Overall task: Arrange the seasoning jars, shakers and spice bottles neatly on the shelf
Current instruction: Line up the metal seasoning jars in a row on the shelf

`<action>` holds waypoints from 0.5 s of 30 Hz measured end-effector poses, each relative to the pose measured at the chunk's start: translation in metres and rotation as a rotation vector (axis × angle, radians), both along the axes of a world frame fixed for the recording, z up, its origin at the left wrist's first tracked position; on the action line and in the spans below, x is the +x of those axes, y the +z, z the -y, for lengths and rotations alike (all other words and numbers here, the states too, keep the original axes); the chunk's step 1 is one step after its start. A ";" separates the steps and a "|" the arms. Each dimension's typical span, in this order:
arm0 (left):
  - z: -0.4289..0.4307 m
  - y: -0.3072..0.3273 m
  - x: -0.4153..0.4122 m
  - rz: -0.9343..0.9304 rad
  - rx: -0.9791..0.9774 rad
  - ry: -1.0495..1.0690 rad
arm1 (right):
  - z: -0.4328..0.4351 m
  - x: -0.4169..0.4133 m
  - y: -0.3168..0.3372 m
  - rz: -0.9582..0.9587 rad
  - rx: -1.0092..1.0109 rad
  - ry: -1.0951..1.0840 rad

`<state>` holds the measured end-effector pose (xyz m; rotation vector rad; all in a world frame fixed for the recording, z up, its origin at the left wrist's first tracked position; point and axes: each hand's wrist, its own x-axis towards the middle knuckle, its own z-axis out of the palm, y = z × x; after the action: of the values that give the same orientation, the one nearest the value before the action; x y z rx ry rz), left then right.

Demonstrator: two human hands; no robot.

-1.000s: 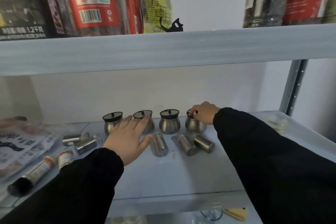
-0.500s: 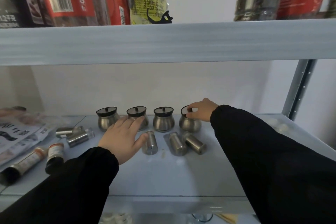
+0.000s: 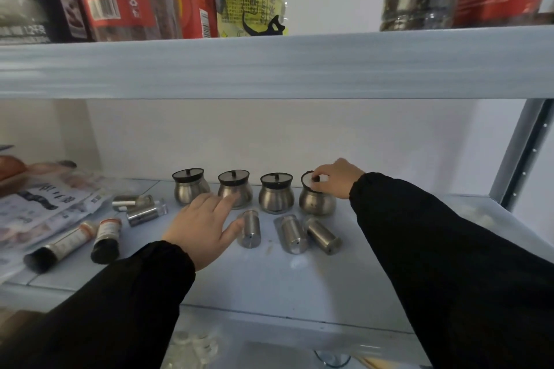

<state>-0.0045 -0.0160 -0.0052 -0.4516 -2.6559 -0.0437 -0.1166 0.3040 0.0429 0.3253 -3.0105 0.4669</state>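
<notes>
Steel jar (image 3: 317, 202) stands rightmost of the shelf (image 3: 299, 287) row; right hand (image 3: 337, 178) fingers pinch its lid. Left hand (image 3: 207, 226) lies spread, empty. Keep the lid level; align gently.

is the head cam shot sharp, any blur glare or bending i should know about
Head view: the packets on the upper shelf are smeared by motion blur, their print mostly unreadable; the steel jars stay fairly crisp, with soft glare on the rightmost jar's lid beside the right hand; wide-angle bending bows that shelf's edge and tilts the upright post; lighting is even, shadows faint.
</notes>
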 end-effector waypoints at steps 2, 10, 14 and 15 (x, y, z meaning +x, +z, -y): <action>-0.002 -0.001 0.002 -0.014 -0.016 -0.001 | 0.000 -0.001 -0.001 -0.023 0.047 0.045; -0.012 0.002 0.000 -0.040 -0.087 -0.006 | 0.001 0.004 -0.005 -0.071 0.084 0.011; -0.008 0.004 -0.004 -0.051 -0.074 -0.037 | 0.001 0.004 -0.005 -0.065 0.117 -0.007; -0.007 0.005 -0.005 -0.053 -0.066 -0.038 | 0.001 0.004 -0.005 -0.058 0.117 -0.011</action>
<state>-0.0099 -0.0093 -0.0005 -0.5174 -2.6026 0.0437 -0.1126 0.3031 0.0378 0.3239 -2.9874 0.2760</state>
